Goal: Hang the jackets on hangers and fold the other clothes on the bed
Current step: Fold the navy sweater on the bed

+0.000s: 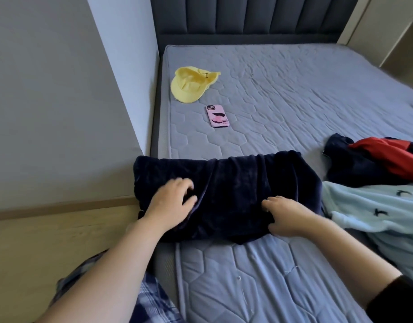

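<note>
Two hands meet on a folded navy velvet garment [235,183] lying across the bed [294,89], at 6 o'clock from a pink phone [218,116]. The right hand [287,216] grips its near edge. The left hand [170,202] rests on top with bent fingers, too blurred to tell whether it pinches the cloth.

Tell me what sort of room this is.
Most likely a bedroom: a quilted mattress, a padded headboard behind it, and loose clothes on the bed, such as the dark garment.
</note>
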